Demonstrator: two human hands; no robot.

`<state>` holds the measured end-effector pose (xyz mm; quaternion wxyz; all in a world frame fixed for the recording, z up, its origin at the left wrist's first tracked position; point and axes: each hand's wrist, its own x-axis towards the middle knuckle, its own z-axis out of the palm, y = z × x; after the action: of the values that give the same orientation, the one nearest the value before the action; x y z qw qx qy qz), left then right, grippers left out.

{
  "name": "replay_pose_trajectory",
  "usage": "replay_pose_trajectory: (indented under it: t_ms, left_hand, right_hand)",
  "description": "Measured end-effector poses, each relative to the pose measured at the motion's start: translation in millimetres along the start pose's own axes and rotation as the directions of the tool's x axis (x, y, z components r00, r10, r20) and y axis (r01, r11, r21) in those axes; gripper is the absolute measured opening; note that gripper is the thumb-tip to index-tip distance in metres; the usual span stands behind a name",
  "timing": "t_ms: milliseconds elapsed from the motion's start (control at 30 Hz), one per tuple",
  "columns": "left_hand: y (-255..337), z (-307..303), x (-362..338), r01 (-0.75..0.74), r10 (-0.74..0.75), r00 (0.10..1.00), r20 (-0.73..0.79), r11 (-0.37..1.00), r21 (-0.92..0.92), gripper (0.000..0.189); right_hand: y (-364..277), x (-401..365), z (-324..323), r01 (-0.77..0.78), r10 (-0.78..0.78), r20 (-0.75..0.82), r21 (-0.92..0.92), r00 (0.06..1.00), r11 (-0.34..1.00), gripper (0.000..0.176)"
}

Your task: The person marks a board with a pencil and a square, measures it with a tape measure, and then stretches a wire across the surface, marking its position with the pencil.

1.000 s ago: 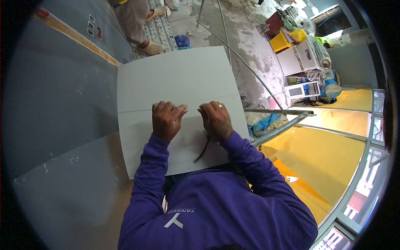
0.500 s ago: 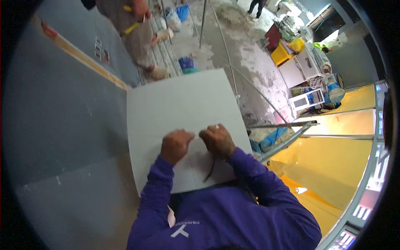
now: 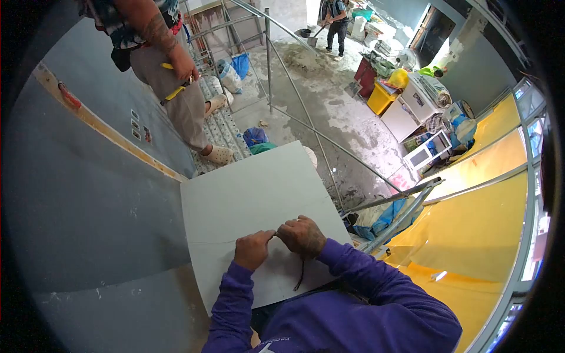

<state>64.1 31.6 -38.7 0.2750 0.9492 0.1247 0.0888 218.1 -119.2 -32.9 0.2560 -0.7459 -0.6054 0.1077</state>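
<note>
A large white board [image 3: 256, 203] lies in front of me, a faint line running across it on the left. My left hand [image 3: 252, 249] is closed over the board, its thumb and forefinger pointing right. Close beside it, my right hand [image 3: 301, 236] is curled into a fist, knuckles up. The fingertips of both hands meet at a small dark spot, and I cannot tell what they hold. Below the right hand a thin dark cord [image 3: 301, 275] dangles over the board.
At the upper left a co-worker [image 3: 170, 76] stands on metal planks [image 3: 235, 138] by the grey wall [image 3: 106, 206]. Scaffold bars [image 3: 347, 156] cross beyond the board. A second person [image 3: 336, 29] holds a shovel far off. Yellow sheeting [image 3: 465, 229] hangs at the right.
My hands have come together from a small gap. The view has tilted up, so the board sits lower and more of both other people shows.
</note>
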Motion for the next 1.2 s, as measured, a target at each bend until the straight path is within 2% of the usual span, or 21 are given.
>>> replay_pose_trajectory:
  t_ms: [200,300,400,500,567,600,667,700,767,867,967,1033,1133,1200]
  left_hand:
    - [1.2,-2.4,-2.3,0.016,-0.015,0.998,-0.062,1.0,0.012,0.028]
    - [-0.8,4.3,-4.2,0.05,-0.049,0.997,-0.059,0.999,0.011,0.027]
    - [-13.7,4.6,-10.8,0.071,-0.071,0.997,-0.012,0.997,-0.004,0.022]
    - [-18.0,-20.3,-4.3,0.113,-0.108,0.989,0.105,0.992,-0.05,0.019]
    - [-24.2,-29.0,-8.6,0.116,-0.11,0.985,0.134,0.993,-0.035,0.018]
    - [-28.3,-29.8,-11.8,0.109,-0.105,0.985,0.14,0.994,-0.024,0.018]
    - [-36.4,-25.9,-20.8,0.099,-0.099,0.995,0.02,0.995,-0.029,0.017]
    - [-38.9,-27.1,-21.2,0.089,-0.09,0.995,-0.047,0.996,-0.025,0.017]
    - [-41.4,-31.5,-24.7,0.132,-0.132,0.991,-0.022,0.991,0.022,0.016]
    - [-37.2,-36.4,-27.8,0.135,-0.136,0.991,-0.022,0.991,-0.012,0.016]
    - [-28.2,-37.2,-24.3,0.095,-0.096,0.995,-0.005,0.993,-0.066,0.017]
    - [-17.2,-34.0,-16.8,0.027,-0.031,0.999,-0.042,0.995,-0.101,0.017]
    - [-8.4,-25.0,-9.5,0.063,-0.056,0.996,0.068,0.991,-0.114,0.02]
    - [-2.8,-21.3,-7.7,0.062,-0.059,0.997,0.046,0.996,-0.069,0.02]
  right_hand:
    - [0.2,1.8,3.5,0.003,-0.003,0.001,0.042,1.0,0.999,0.012]
    - [1.9,-0.5,2.3,0.022,-0.022,0.026,-0.015,0.999,1.0,0.01]
    - [8.0,-5.0,15.1,0.06,-0.059,-0.074,0.007,0.995,0.998,0.008]
    - [4.9,-0.6,6.1,-0.03,0.032,-0.053,0.023,0.998,0.999,0.014]
    - [5.4,0.2,4.7,-0.077,0.075,0.06,0.03,0.995,0.997,0.016]
    - [2.6,1.1,0.7,-0.096,0.096,0.003,0.065,0.995,0.993,0.017]
    - [-3.7,3.0,-6.6,-0.128,0.144,-0.115,0.136,0.983,0.982,0.019]
    - [-2.6,3.5,-5.6,-0.172,0.192,-0.092,0.194,0.977,0.966,0.02]
    - [-1.4,3.5,-3.7,-0.262,0.286,-0.037,0.304,0.958,0.916,0.022]
    - [4.0,7.1,1.4,-0.02,0.048,-0.213,0.135,0.976,0.991,0.017]
    - [3.6,7.0,1.8,0.035,-0.036,-0.093,-0.014,0.995,0.999,0.012]
    - [3.3,8.1,1.2,0.071,-0.071,-0.054,-0.015,0.996,0.997,0.008]
    - [6.7,6.4,3.8,0.066,-0.065,-0.047,0.018,0.997,0.998,0.007]
    - [7.3,3.0,7.9,0.055,-0.05,-0.07,0.067,0.996,0.996,0.009]
